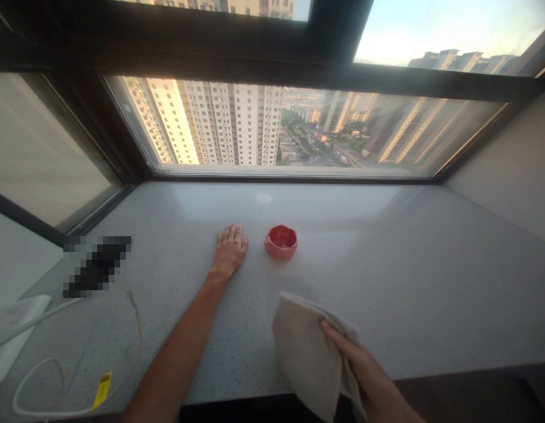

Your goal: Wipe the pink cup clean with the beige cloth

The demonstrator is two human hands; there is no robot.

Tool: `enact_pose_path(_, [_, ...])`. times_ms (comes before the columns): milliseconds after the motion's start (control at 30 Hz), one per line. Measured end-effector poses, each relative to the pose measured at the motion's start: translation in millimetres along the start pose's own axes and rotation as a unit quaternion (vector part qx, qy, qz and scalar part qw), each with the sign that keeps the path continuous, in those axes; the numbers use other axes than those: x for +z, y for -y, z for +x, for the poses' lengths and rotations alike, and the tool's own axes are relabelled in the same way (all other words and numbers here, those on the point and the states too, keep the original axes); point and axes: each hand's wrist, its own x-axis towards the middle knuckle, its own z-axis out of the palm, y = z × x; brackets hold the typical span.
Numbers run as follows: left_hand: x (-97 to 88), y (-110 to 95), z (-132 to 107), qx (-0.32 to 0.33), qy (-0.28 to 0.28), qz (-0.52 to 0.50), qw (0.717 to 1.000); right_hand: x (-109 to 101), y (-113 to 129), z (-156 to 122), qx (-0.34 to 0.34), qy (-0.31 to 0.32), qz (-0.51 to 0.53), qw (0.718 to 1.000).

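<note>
My left hand point(229, 250) lies flat on the pale speckled stone windowsill point(387, 264), palm down with fingers stretched out and close together. Just right of it sits a small pink bowl with a red inside point(281, 241), a short gap between them. My right hand point(364, 367) is at the sill's near edge, fingers closed on a beige cloth point(305, 352) that drapes over the edge.
A white cable point(74, 376) with a yellow tag point(102, 389) loops at the near left, beside a white flat object point(12, 335) and a blurred dark object point(98, 265). A large dark-framed window point(272, 123) runs along the back. A wall point(514, 164) bounds the right side.
</note>
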Motion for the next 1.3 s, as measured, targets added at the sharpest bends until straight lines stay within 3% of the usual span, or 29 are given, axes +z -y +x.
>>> enact_pose_path(67, [-1.4, 0, 1, -0.004, -0.004, -0.01, 1.0, 3, 25, 20, 0.064, -0.064, 0.08, 0.993])
enact_pose_path(133, [-6.1, -2, 0, -0.003, -0.03, -0.036, 0.999, 11, 47, 42, 0.056, -0.125, 0.151, 0.979])
enact_pose_path(267, [-24.9, -16, -18, 0.052, -0.185, -0.151, 0.97, 31, 68, 76, 0.01, -0.148, 0.192, 0.97])
enact_pose_path(333, [-34.4, -28, -39, 0.135, -0.253, -0.201, 0.937, 39, 71, 83, 0.014, -0.146, 0.203, 0.968])
enact_pose_path(400, [-41.5, -41, -62, 0.26, -0.282, -0.228, 0.895, 45, 71, 85, 0.024, -0.14, 0.22, 0.965])
enact_pose_path(500, [-49.0, -54, -90, 0.487, -0.245, -0.191, 0.816, 50, 71, 81, 0.043, -0.108, 0.226, 0.967])
enact_pose_path(567, [-54.2, -57, -98, 0.526, -0.219, -0.178, 0.802, 52, 70, 79, 0.044, -0.08, 0.217, 0.972])
enact_pose_path(767, [-73.7, -64, -99, 0.404, -0.154, -0.415, 0.8, 54, 57, 78, -0.026, -0.081, 0.195, 0.977])
enact_pose_path(900, [-80.3, -75, -106, 0.272, -0.065, -0.516, 0.81, 56, 52, 76, -0.023, -0.095, 0.189, 0.977])
enact_pose_path(1000, [-82.5, -83, -111, 0.175, -0.032, -0.56, 0.809, 59, 54, 73, -0.003, -0.08, 0.192, 0.978])
enact_pose_path(1167, [-96.7, -95, -102, 0.037, -0.052, -0.63, 0.774, 57, 51, 71, -0.01, -0.073, 0.189, 0.979])
enact_pose_path(1233, [-106.0, -101, -97, 0.02, -0.076, -0.634, 0.769, 55, 45, 72, 0.006, -0.073, 0.183, 0.98])
enact_pose_path(1300, [-114.6, -107, -98, 0.032, -0.099, -0.614, 0.782, 56, 38, 72, 0.014, -0.068, 0.182, 0.981])
